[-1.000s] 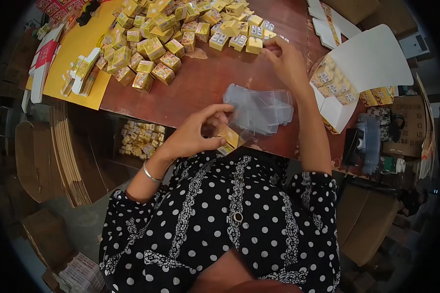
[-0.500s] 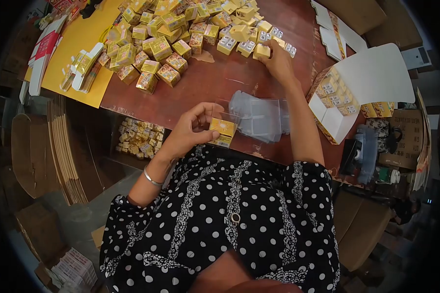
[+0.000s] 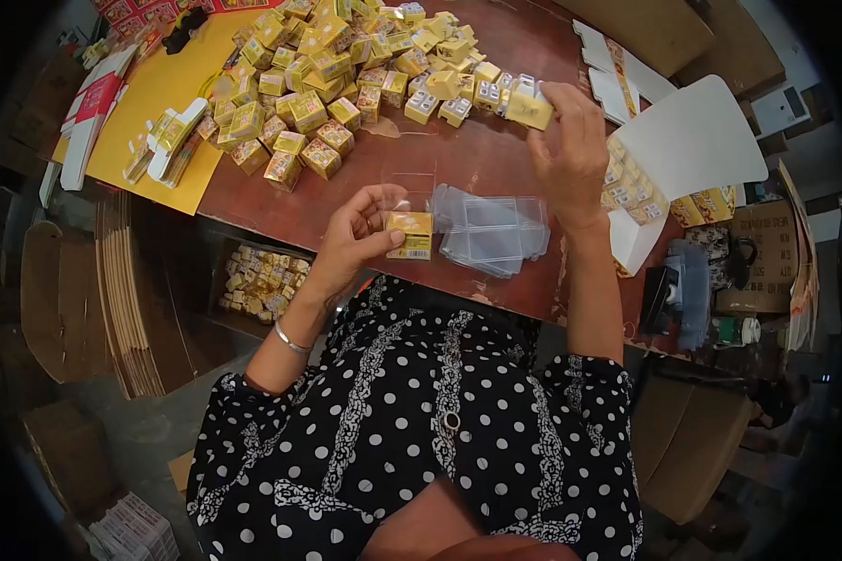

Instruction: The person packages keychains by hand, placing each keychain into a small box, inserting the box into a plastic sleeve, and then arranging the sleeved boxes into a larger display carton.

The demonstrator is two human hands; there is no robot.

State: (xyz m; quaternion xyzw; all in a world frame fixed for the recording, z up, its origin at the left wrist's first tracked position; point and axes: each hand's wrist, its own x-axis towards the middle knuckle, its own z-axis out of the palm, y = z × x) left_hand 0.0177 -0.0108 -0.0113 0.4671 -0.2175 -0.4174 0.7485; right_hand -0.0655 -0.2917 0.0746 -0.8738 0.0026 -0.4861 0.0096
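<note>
My left hand point(image 3: 357, 236) is closed on a small clear plastic box with a yellow printed card point(image 3: 410, 236) inside, above the table's near edge. Between the fingertips of my right hand point(image 3: 575, 145) is a small yellow block point(image 3: 530, 111), tilted and just off the pile. More yellow-and-white blocks point(image 3: 422, 107) lie beside it, some with silvery round dots on one face. Flat clear plastic sleeves point(image 3: 491, 229) are stacked between my two hands.
A heap of small yellow printed boxes point(image 3: 309, 112) covers the far left of the red table point(image 3: 281, 210). An open white-lined display carton point(image 3: 692, 140) with rows of packed pieces stands at right. A drawer-like box point(image 3: 264, 280) of small pieces sits below left.
My right hand has lifted the yellow block from the pile and drawn it slightly right and nearer. My left hand, with the clear box, has shifted slightly left.
</note>
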